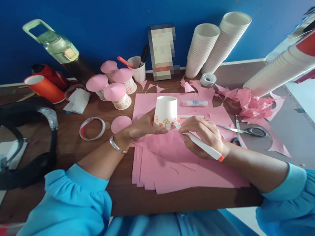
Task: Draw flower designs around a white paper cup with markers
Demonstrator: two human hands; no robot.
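My left hand (146, 124) is closed around a white paper cup (165, 107) with orange and yellow flowers drawn along its lower part. In my right hand (203, 133) is a white marker (203, 146) with an orange end, its tip at the drawn side of the cup. Beneath both hands lies a stack of pink paper sheets (163, 163). Another white pen (190, 117) rests on the paper behind my right hand, beside a glue stick (194, 103). Scissors (246, 130) lie right of that hand.
Several decorated cups with pink cone tops (115, 92) stand at the back left, near a pen cup (139, 72), a phone (163, 53) and a bottle (63, 49). Cup stacks (202, 48), tape (208, 79) and pink scraps (254, 103) are at right. A black headset (23, 182) lies left.
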